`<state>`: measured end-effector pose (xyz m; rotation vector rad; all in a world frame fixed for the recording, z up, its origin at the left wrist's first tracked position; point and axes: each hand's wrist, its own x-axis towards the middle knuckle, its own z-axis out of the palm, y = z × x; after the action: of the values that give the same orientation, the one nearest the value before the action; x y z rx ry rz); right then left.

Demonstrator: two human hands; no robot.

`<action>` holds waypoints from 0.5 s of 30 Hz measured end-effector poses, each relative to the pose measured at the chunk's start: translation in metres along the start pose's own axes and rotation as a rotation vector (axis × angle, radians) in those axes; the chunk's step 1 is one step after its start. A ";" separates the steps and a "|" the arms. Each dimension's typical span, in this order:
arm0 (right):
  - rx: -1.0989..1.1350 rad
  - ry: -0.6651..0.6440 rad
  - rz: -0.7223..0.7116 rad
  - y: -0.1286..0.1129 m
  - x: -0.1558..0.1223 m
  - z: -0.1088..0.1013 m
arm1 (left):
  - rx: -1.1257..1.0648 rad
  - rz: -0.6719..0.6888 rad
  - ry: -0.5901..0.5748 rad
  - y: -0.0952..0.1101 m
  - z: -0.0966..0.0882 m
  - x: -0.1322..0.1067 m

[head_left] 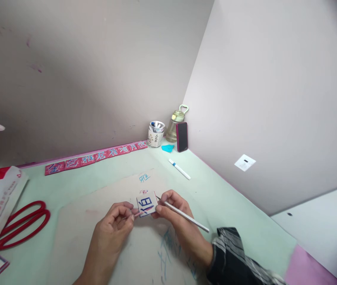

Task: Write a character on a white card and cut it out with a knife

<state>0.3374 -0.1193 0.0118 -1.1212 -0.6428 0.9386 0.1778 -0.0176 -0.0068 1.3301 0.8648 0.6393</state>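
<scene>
A small square white card point(147, 202) with a dark blue character faces me, turned on its side, above the paper sheet. My right hand point(177, 211) pinches the card's right edge between thumb and fingers. The same hand also holds a slim silver-white rod with a dark pointed tip point(188, 217), which slants down to the right. My left hand point(115, 223) is closed at the card's lower left, thumb and forefinger pinching a thin pink strip point(137, 214) that crosses the card's lower corner. A large pale sheet point(79, 225) with blue marks lies beneath both hands.
A row of red character tiles point(101, 155) runs along the wall. Behind stand a pen cup point(154, 139), a bottle point(171, 130) and a phone point(182, 137). A marker point(179, 169) lies at right; red-handled scissors point(23, 225) and a white package point(4, 202) at left.
</scene>
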 end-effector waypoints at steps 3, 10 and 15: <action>-0.013 0.049 -0.014 -0.001 0.002 -0.004 | -0.021 -0.057 0.022 0.002 -0.003 -0.001; -0.025 0.060 -0.011 -0.006 0.002 -0.002 | 0.114 0.014 0.050 -0.004 -0.006 0.000; -0.024 0.054 0.011 -0.004 0.002 -0.002 | 0.107 0.041 0.010 -0.006 -0.003 0.000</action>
<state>0.3413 -0.1189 0.0145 -1.1688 -0.6063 0.9090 0.1750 -0.0166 -0.0131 1.4453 0.8924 0.6396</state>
